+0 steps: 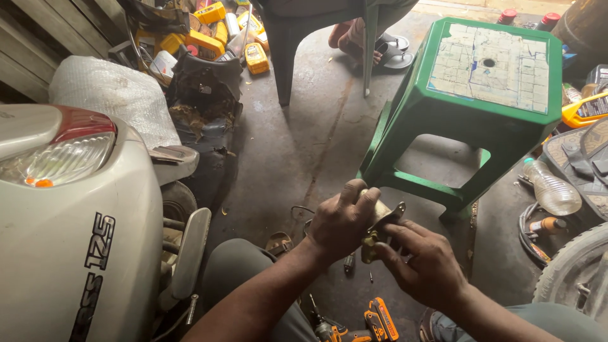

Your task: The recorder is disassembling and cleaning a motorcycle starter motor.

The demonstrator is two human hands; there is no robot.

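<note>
Both hands meet low in the middle of the view, over the concrete floor (297,145), and share one small metal part (379,229): a brass-coloured body with a dark flat bracket sticking out toward the upper right. The left hand (342,221) is closed over the top of it, fingers (367,197) curled round the upper end; the right hand (427,263) grips from below and the side, thumb and fingers pinching the lower body. It looks rigid and fairly dense for its size, probably greasy and so a little slippery, not fragile; the body gives the surest hold, while the thin bracket has edges better kept clear of the palm. How the hidden side is shaped I cannot tell. Just beyond the hands stands a green plastic stool (443,120) with a worn, pale printed sheet stuck on its seat. At far left is a white scooter (76,253) with dark lettering down its panel and a red-and-clear tail lamp. Yellow rectangular containers (209,35) with labels lie heaped at top left, another yellow container at the right edge, red-capped cans at top right, a clear plastic bottle (552,189) on its side, and an orange-and-black drill (361,326) on the floor below.
</note>
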